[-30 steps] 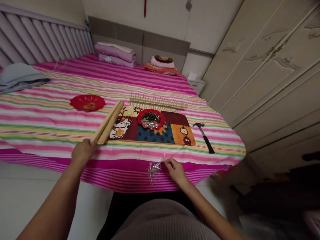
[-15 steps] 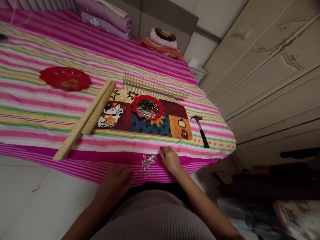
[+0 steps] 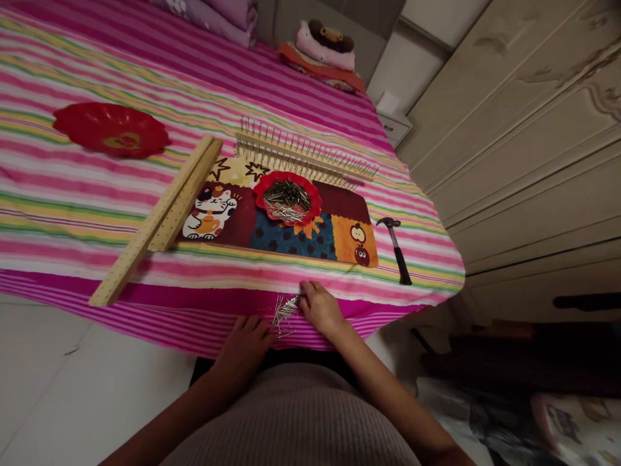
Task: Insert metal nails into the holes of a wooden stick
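**Both hands at the loose nails**

Your right hand (image 3: pixel 317 307) pinches together on the small heap of thin silver nails (image 3: pixel 284 312) at the near edge of the striped pink bed (image 3: pixel 72 194). Your left hand (image 3: pixel 245 340) rests just left of that heap, fingers loosely spread. Beyond the heap sits a red scalloped dish of nails (image 3: pixel 287 197).

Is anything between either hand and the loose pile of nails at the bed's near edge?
Nothing visible. The right hand touches the nail pile; the left hand lies just beside it.
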A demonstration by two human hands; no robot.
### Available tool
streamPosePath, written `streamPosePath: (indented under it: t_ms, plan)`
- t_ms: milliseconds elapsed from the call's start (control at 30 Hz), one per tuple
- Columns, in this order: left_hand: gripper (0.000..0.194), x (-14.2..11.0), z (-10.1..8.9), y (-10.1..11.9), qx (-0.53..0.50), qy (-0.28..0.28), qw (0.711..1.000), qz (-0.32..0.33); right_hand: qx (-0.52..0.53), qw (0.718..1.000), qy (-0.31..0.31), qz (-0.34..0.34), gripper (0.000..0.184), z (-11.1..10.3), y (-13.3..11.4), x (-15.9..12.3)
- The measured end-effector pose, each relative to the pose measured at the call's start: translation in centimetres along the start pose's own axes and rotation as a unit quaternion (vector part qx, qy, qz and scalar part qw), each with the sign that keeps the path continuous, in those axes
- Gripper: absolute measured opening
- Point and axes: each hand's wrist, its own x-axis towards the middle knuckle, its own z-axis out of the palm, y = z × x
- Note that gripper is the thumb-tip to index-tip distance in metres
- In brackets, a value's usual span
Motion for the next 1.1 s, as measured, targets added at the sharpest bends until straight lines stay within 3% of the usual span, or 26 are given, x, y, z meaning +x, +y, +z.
streamPosePath:
  t_ms: [200,467,633,867,1100]
  plan:
    - [0.016,-0.9,0.1,-0.2,-0.031,0.056,0.998,-0.012,0.005,0.998,-0.020,-0.058,0.049,0.4,-0.2,-1.3]
    - [0.025,-2.0,0.7,-1.0,-0.079,0.161,0.984,0.012,0.063,0.991,-0.087,-0.084,0.087,0.4,0.3,-2.4]
    - [0.026,-2.2,1.1,-1.1,-0.082,0.196,0.977,0.011,0.083,0.990,-0.050,-0.107,0.077,1.6,-0.2,-1.8]
    - [0.017,-2.3,0.9,-1.0,-0.104,0.214,0.971,0.020,0.029,0.994,-0.026,-0.102,0.053,1.5,-1.3,-1.1]
    - [0.016,-2.6,1.5,-1.3,-0.132,0.185,0.973,0.026,-0.012,0.992,-0.057,-0.114,0.065,1.5,-2.6,-0.2]
